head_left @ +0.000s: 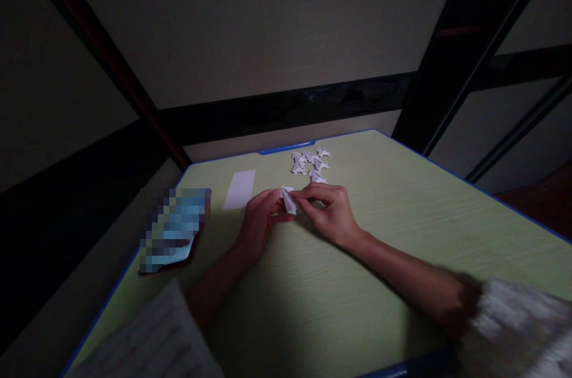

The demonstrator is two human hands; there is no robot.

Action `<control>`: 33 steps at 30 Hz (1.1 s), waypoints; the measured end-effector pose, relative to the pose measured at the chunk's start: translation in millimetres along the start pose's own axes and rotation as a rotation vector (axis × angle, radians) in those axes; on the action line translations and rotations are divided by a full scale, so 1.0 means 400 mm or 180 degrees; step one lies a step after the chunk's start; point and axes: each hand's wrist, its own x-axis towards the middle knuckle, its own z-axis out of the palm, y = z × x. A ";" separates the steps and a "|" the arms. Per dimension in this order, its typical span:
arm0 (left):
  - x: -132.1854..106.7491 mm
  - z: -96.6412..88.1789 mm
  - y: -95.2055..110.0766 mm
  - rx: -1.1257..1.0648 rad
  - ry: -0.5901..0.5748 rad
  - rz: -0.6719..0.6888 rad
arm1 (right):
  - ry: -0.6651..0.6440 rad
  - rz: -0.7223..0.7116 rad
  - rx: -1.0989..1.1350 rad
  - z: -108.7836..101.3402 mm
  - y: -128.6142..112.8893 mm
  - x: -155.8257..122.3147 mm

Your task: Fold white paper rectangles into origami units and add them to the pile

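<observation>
Between my two hands is a small folded paper piece (288, 200), white with sharp creases and points. My left hand (264, 214) grips it from the left, fingers behind and thumb below. On its right side, my right hand (329, 208) pinches the paper between thumb and forefinger. Just beyond my hands lies a cluster of several folded white paper figures (317, 177), similar in size to the held one. A flat white paper strip (240, 189) rests to the left of the cluster, near my left hand.
The light green table (402, 211) has a blue edge. At its left side lies a phone-like device (183, 229) with a lit, blurred-out screen. A blue bar (287, 148) sits at the far edge. Behind the table stands a pale panel with a dark band (286, 107).
</observation>
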 end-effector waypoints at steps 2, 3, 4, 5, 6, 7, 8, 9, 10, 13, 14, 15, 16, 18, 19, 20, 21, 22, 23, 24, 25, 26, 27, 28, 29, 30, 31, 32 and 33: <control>-0.002 0.000 0.001 0.0202 -0.0130 -0.0135 | 0.0085 0.0066 -0.0029 -0.002 0.001 0.002; -0.003 0.000 0.001 0.0311 -0.0157 -0.0174 | 0.0107 0.0090 -0.0043 -0.002 0.001 0.002; -0.004 0.001 0.000 0.0400 -0.0146 -0.0191 | 0.0127 0.0107 -0.0054 -0.003 0.000 0.002; -0.004 0.003 -0.001 0.0468 -0.0098 -0.0187 | 0.0143 0.0117 -0.0058 -0.003 0.000 0.002; -0.004 0.004 -0.003 0.0519 -0.0049 -0.0167 | 0.0155 0.0134 -0.0057 -0.003 -0.001 0.002; -0.004 0.005 -0.004 0.0555 0.0009 -0.0132 | 0.0161 0.0161 -0.0046 -0.003 -0.002 0.002; -0.004 0.006 -0.006 0.0578 0.0058 -0.0097 | 0.0148 0.0216 -0.0015 -0.002 -0.002 0.002; -0.003 0.006 -0.007 0.0580 0.0101 -0.0060 | 0.0117 0.0310 0.0056 -0.001 -0.002 0.003; -0.003 0.004 -0.007 0.0566 0.0130 -0.0030 | 0.0066 0.0453 0.0182 0.000 -0.001 0.005; 0.000 -0.006 -0.006 0.0498 0.0111 -0.0048 | -0.0190 0.1104 0.0960 0.002 0.009 0.014; 0.000 -0.011 -0.005 0.0491 0.0071 -0.0077 | -0.0263 0.1357 0.1327 0.001 0.014 0.018; 0.001 -0.017 -0.004 0.0502 0.0030 -0.0110 | -0.0377 0.1619 0.1718 -0.001 0.019 0.022; 0.002 -0.021 -0.004 0.0524 -0.0018 -0.0145 | -0.0291 0.1929 0.2104 -0.004 0.025 0.026; 0.002 -0.029 -0.003 0.0586 -0.0129 -0.0196 | -0.0457 0.2649 0.2697 -0.013 0.035 0.033; 0.002 -0.031 -0.002 0.0623 -0.0183 -0.0214 | -0.0549 0.2934 0.2888 -0.019 0.039 0.035; 0.001 -0.031 -0.002 0.0665 -0.0238 -0.0231 | -0.0668 0.3142 0.3019 -0.025 0.043 0.036; 0.000 -0.031 -0.002 0.0710 -0.0287 -0.0249 | -0.0772 0.3277 0.3107 -0.030 0.046 0.037; -0.002 -0.029 -0.002 0.0756 -0.0325 -0.0265 | -0.0873 0.3365 0.3170 -0.034 0.048 0.037; -0.004 -0.027 -0.001 0.0802 -0.0349 -0.0285 | -0.0969 0.3411 0.3210 -0.037 0.049 0.036; -0.006 -0.024 0.000 0.0839 -0.0357 -0.0306 | -0.1061 0.3427 0.3230 -0.040 0.050 0.036; -0.007 -0.021 0.001 0.0869 -0.0357 -0.0327 | -0.1150 0.3422 0.3234 -0.041 0.050 0.035; -0.009 -0.019 0.002 0.0888 -0.0349 -0.0347 | -0.1231 0.3399 0.3223 -0.042 0.050 0.034; -0.010 -0.017 0.003 0.0897 -0.0340 -0.0362 | -0.1302 0.3368 0.3198 -0.042 0.050 0.034; -0.011 -0.016 0.004 0.0903 -0.0340 -0.0375 | -0.1356 0.3331 0.3170 -0.042 0.049 0.033; -0.012 -0.015 0.005 0.0909 -0.0341 -0.0383 | -0.1400 0.3301 0.3145 -0.042 0.047 0.033; -0.012 -0.014 0.005 0.0918 -0.0350 -0.0387 | -0.1440 0.3278 0.3118 -0.042 0.046 0.033; -0.012 -0.014 0.006 0.0926 -0.0358 -0.0384 | -0.1474 0.3262 0.3086 -0.042 0.044 0.033; -0.012 -0.015 0.006 0.0932 -0.0367 -0.0378 | -0.1503 0.3252 0.3050 -0.042 0.042 0.033; -0.012 -0.015 0.005 0.0938 -0.0371 -0.0366 | -0.1514 0.3244 0.3014 -0.042 0.041 0.033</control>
